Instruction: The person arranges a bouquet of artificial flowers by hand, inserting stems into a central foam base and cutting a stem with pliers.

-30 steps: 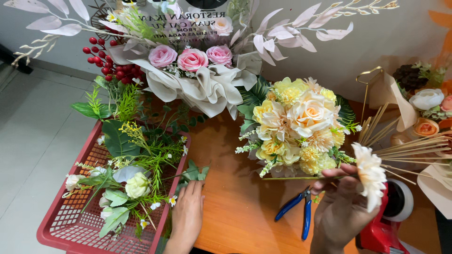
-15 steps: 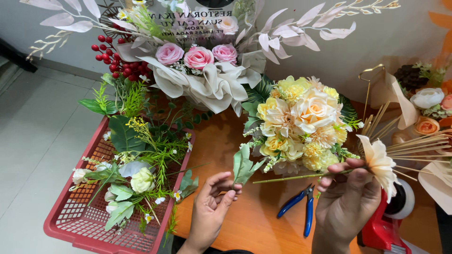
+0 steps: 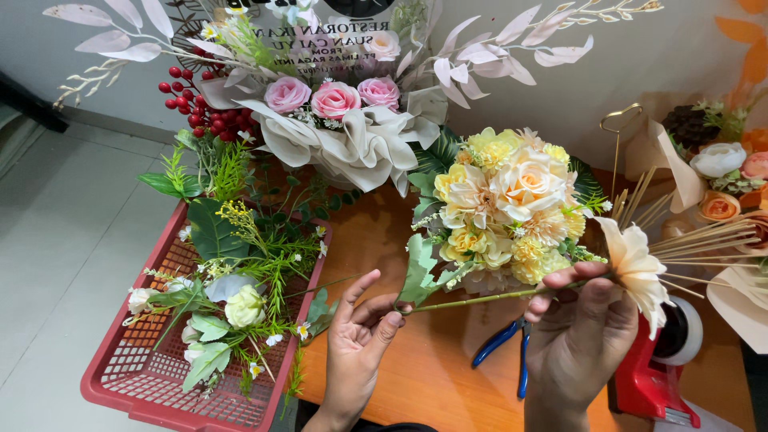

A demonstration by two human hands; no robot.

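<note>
1. Flower (image 3: 636, 268) on a long green stem (image 3: 488, 299) lies nearly level above the orange table (image 3: 432, 376), held between both hands, just near of the yellow bouquet (image 3: 508, 204).
2. Its cream bloom points right, beside the wooden sticks (image 3: 696, 240); the stem's cut end points left.
3. Right hand (image 3: 580, 332) grips the stem close under the bloom: thumb on the far side, fingers curled over it, pinching it.
4. Left hand (image 3: 360, 344) meets the stem's left end, thumb and forefinger closed on the tip, the other fingers loosely spread and raised.
5. A leaf sprig (image 3: 422, 268) stands up from the stem just right of the left hand; whether it is fixed to the stem or only held against it, I cannot tell.
6. Blue-handled pliers (image 3: 508, 352) lie on the table between the two hands, nearer than the stem, touched by neither.
7. A red tape dispenser (image 3: 648, 384) sits on the table at the near right, just right of the right hand.
8. A red basket (image 3: 136, 384) at the near left holds green foliage (image 3: 256, 256) and small white flowers (image 3: 244, 308); it is just left of the left hand.
9. Far behind, a large arrangement with three pink roses (image 3: 334, 98), cream fabric folds (image 3: 360, 148) and red berries (image 3: 204, 108) stands against the wall.
10. At the far right, more blooms (image 3: 724, 180) in white and orange sit wrapped in paper.
</note>
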